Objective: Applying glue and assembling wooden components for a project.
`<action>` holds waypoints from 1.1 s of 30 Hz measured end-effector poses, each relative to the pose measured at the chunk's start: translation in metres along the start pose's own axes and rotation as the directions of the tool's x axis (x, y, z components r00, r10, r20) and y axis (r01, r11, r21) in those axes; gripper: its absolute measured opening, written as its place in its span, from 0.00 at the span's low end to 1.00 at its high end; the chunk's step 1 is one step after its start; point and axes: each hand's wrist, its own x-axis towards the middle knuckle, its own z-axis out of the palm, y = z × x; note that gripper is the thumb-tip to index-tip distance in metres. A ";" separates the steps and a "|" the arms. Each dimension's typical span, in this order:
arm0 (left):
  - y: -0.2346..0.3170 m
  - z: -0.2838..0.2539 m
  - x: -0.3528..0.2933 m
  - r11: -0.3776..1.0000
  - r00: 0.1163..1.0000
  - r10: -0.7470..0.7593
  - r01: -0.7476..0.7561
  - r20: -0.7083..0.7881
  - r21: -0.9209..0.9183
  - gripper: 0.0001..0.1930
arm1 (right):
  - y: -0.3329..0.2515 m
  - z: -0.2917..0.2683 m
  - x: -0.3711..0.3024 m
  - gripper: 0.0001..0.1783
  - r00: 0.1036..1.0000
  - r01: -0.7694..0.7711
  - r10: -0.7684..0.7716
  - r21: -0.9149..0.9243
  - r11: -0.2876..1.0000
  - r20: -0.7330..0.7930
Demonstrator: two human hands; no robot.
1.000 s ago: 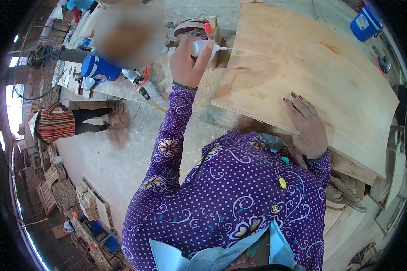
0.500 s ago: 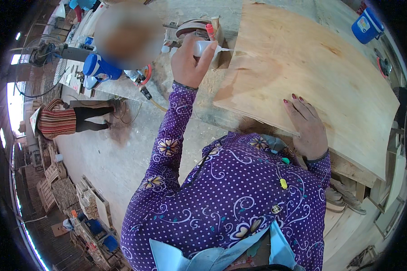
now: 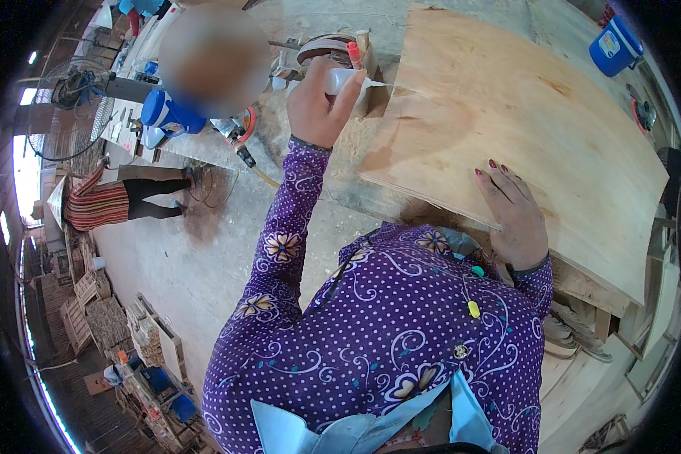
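A large sheet of pale plywood (image 3: 499, 98) lies in front of me and to the right. My left hand (image 3: 318, 102) is closed around a small whitish squeeze bottle (image 3: 339, 80), held on its side. Its thin pointed nozzle reaches right to the plywood's left edge; whether it touches the wood I cannot tell. Just above the bottle a red cap or marker end (image 3: 354, 53) sticks up, and what it belongs to is unclear. My right hand (image 3: 516, 216) rests flat on the near edge of the plywood, fingers stretched out, holding nothing.
Beyond my left hand is a roll of brown tape or band (image 3: 325, 47). Left of it stand a blue jug (image 3: 170, 113) and a power tool with a hose (image 3: 238, 136). A blurred person is close by; another in a striped top (image 3: 98, 204) stands farther left. Another blue jug (image 3: 615, 45) is at far right.
My hands, the bottle and the plywood have stayed in nearly the same place. In the background, the person in the striped top has shifted an arm slightly.
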 end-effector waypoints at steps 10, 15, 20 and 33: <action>0.001 0.003 0.001 1.000 1.000 -0.004 0.004 0.011 0.015 0.18 | 0.001 0.002 -0.001 0.37 1.000 0.002 -0.002 -0.011 1.000 -0.001; 0.000 -0.001 0.001 0.999 0.999 0.032 -0.033 0.023 0.017 0.18 | 0.001 0.001 -0.001 0.37 1.000 -0.002 0.002 -0.006 1.000 0.004; -0.003 0.000 0.000 0.999 0.999 0.047 -0.047 0.020 -0.008 0.17 | 0.002 0.001 -0.001 0.36 1.000 -0.010 0.010 -0.003 1.000 0.011; -0.001 0.013 0.005 0.997 0.997 0.076 -0.076 0.013 0.020 0.16 | 0.002 0.002 -0.002 0.37 1.000 -0.005 0.005 0.002 1.000 0.005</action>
